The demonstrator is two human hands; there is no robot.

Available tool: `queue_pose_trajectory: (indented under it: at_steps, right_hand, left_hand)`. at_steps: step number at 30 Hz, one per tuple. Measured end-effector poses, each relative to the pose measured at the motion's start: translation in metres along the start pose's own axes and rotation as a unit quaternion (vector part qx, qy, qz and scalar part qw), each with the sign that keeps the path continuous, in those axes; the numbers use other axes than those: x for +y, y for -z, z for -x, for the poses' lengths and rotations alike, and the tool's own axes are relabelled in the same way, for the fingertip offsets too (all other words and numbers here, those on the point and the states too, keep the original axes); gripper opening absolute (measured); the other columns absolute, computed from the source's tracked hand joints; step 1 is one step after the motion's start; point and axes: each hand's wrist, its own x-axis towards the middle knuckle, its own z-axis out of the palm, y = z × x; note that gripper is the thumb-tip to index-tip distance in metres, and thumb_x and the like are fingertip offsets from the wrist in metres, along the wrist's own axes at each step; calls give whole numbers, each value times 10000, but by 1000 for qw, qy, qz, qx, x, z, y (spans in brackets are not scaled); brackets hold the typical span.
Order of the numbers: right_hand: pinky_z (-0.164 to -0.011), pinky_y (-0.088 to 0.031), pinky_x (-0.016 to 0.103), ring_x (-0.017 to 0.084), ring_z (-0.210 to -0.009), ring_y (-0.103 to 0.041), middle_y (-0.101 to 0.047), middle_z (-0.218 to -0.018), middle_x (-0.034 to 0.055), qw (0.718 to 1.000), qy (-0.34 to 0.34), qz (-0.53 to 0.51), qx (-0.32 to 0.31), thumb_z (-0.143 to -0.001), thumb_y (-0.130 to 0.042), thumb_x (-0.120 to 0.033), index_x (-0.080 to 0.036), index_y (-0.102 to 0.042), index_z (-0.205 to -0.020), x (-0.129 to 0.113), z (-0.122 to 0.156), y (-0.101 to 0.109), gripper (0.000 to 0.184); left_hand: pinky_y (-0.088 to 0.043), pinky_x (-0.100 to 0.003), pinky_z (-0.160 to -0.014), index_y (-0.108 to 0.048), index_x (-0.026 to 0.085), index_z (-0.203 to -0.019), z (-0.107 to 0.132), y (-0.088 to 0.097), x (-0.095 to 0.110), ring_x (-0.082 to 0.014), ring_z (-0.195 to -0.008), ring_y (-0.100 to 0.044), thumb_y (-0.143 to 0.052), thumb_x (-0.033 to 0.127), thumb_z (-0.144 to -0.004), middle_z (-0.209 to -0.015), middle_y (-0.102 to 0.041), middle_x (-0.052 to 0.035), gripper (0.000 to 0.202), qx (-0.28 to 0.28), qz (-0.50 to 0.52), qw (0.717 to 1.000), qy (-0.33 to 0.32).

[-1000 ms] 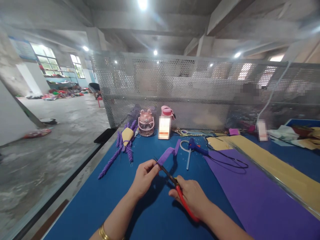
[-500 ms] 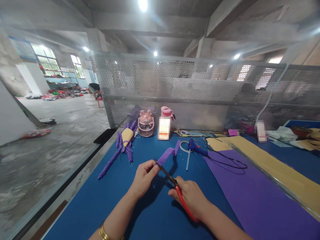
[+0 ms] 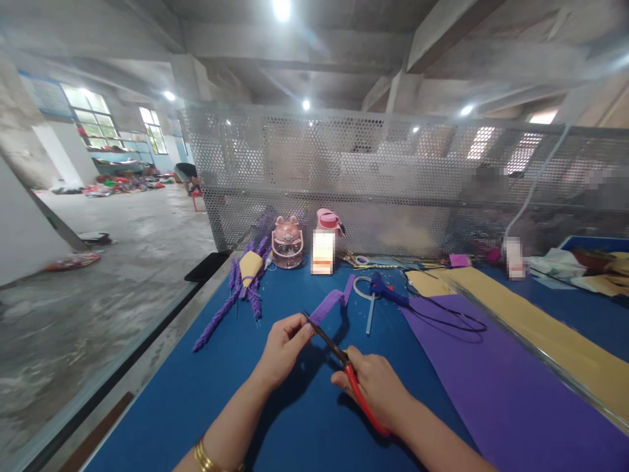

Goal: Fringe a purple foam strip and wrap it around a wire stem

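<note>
Two hands low in middle of frame. Left hand [image 3: 282, 351] fingers [image 3: 301, 328] pinch purple strip [image 3: 330, 303] end; strip runs up-right. Right hand [image 3: 378, 387] wraps red scissors [image 3: 362, 398], blades at pinch.

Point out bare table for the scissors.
Bare blue table lies left of the left hand, in front of the purple sprigs. The right is covered by the purple sheet; the back row is crowded with the glue gun and pink bottle.

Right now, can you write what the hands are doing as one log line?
left hand: pinches strip | right hand: holds scissors, blades at strip | nearby: glue gun, purple sheet on table
</note>
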Motion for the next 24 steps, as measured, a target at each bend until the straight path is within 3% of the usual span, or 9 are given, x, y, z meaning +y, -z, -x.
queue_pose_trajectory:
  at_steps: [16, 24]
  right_hand:
    - [-467, -213, 265, 204, -543, -635, -650, -569, 19, 1000, 15, -6, 26, -894, -350, -508, -200, -434, -747, 2, 1, -1, 351]
    - [-480, -216, 259, 193, -556, -627, -644, -579, 4, 1000, 3, -12, 10, -874, -437, -434, -198, -442, -755, 1, 0, 2, 265]
  left_hand:
    - [-301, -216, -516, -541, 135, -632, -1, 3, 1, -99, -536, -376, -506, 455, -781, -564, -429, 24, 354, -13, 0, 1000, 12]
    - [-336, -224, -549, -582, 127, -684, -1, 4, 2, -108, -560, -425, -490, 449, -797, -598, -488, 7, 353, -26, 4, 1000, 8]
